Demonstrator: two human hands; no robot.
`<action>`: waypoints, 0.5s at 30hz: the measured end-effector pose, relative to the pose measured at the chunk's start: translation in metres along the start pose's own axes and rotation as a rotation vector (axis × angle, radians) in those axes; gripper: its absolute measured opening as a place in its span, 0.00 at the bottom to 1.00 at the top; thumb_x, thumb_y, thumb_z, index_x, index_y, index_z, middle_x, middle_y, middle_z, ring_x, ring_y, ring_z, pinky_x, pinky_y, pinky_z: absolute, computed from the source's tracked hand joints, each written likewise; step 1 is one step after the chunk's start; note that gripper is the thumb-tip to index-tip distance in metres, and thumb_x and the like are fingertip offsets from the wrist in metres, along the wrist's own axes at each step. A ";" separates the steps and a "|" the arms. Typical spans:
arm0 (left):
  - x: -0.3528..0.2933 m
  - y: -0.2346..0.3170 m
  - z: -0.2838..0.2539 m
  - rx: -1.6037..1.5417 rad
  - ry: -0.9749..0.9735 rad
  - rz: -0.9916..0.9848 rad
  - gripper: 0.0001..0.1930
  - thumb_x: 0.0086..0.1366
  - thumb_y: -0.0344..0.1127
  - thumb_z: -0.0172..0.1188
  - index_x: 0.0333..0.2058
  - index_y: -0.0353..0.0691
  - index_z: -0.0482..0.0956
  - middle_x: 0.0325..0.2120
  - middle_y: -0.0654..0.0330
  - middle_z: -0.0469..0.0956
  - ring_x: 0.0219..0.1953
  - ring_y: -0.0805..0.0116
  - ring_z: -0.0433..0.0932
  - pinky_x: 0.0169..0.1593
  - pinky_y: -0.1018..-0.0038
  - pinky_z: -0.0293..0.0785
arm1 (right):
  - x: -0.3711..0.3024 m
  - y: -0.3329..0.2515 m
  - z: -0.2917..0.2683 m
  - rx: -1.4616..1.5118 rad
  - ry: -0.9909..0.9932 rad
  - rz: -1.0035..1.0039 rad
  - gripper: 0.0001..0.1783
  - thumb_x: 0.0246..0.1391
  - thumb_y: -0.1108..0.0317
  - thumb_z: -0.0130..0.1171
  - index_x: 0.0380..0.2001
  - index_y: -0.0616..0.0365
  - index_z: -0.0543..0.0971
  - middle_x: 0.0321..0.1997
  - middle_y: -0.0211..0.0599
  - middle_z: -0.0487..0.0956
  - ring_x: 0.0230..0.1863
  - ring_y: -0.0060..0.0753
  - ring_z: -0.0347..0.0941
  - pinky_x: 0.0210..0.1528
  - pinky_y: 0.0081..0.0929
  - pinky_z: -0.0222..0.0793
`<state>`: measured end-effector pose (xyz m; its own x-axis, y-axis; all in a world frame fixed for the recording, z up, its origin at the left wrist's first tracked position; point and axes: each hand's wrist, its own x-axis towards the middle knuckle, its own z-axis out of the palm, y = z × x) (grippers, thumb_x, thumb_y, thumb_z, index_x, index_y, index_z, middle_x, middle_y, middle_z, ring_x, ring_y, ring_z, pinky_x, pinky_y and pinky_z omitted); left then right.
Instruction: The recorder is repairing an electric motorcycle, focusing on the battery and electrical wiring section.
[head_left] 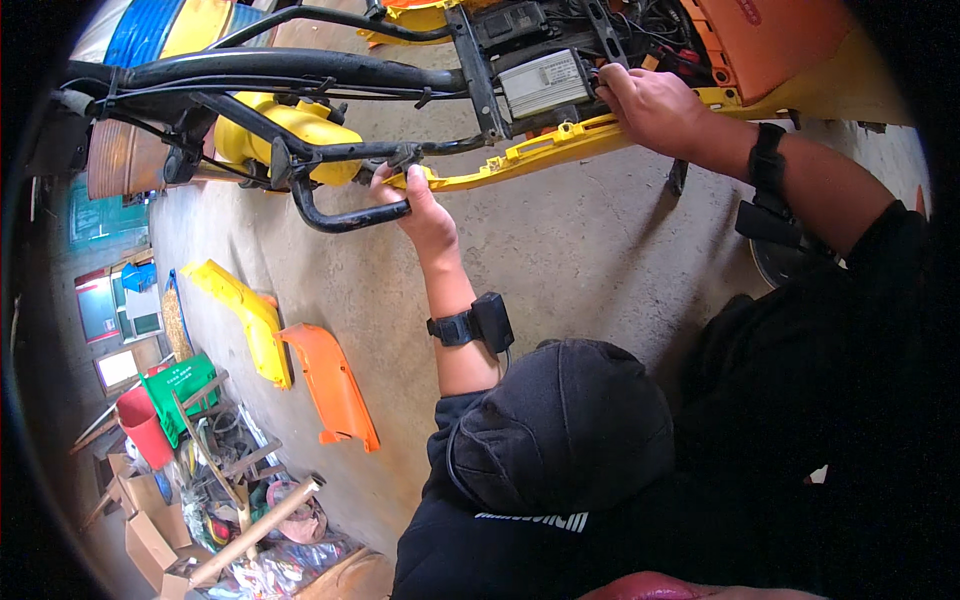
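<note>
A long yellow side trim [545, 148] runs along the near side of a black tubular scooter frame [300, 72]. My left hand [428, 215] is closed around its narrow left end, thumb on top, beside a bent black tube [345, 218]. Farther right, my right hand [660, 108] reaches over the trim, its fingers curled at the right end of a silver finned controller box [545, 84]. What those fingertips grip is hidden. Dark cables and connectors [660, 45] lie in the open frame just beyond them.
Orange bodywork [760, 45] stands right of the cables. A yellow panel [245, 320] and an orange panel [330, 385] lie on the concrete floor [560, 250] at left. Cardboard [155, 540], a red bucket [145, 425] and a green container [185, 390] sit lower left. A black cap [570, 425] covers the lower middle.
</note>
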<state>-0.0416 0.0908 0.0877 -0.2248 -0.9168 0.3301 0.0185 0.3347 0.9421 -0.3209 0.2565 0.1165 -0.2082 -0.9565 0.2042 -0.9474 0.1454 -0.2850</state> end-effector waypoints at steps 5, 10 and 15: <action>-0.004 0.007 0.005 0.052 0.039 -0.002 0.20 0.65 0.42 0.54 0.47 0.32 0.63 0.39 0.55 0.69 0.41 0.68 0.70 0.48 0.70 0.69 | -0.001 0.003 0.001 -0.007 0.007 -0.034 0.11 0.67 0.62 0.47 0.43 0.58 0.68 0.30 0.49 0.79 0.29 0.50 0.78 0.27 0.43 0.73; -0.009 -0.002 0.005 -0.011 0.164 -0.039 0.17 0.65 0.44 0.58 0.37 0.37 0.64 0.30 0.58 0.71 0.32 0.70 0.72 0.40 0.73 0.71 | -0.002 0.005 0.001 0.036 0.014 -0.075 0.11 0.67 0.61 0.46 0.40 0.58 0.67 0.28 0.49 0.79 0.29 0.51 0.78 0.28 0.45 0.72; -0.020 0.009 0.008 0.009 0.233 -0.058 0.20 0.64 0.48 0.62 0.34 0.38 0.64 0.26 0.61 0.71 0.30 0.73 0.73 0.35 0.76 0.72 | -0.005 0.000 -0.004 0.042 0.000 -0.077 0.11 0.67 0.61 0.46 0.37 0.59 0.66 0.24 0.49 0.78 0.28 0.51 0.77 0.28 0.47 0.71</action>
<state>-0.0445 0.1140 0.0896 0.0057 -0.9597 0.2811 0.0031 0.2811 0.9597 -0.3204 0.2619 0.1194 -0.1347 -0.9645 0.2271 -0.9497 0.0603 -0.3073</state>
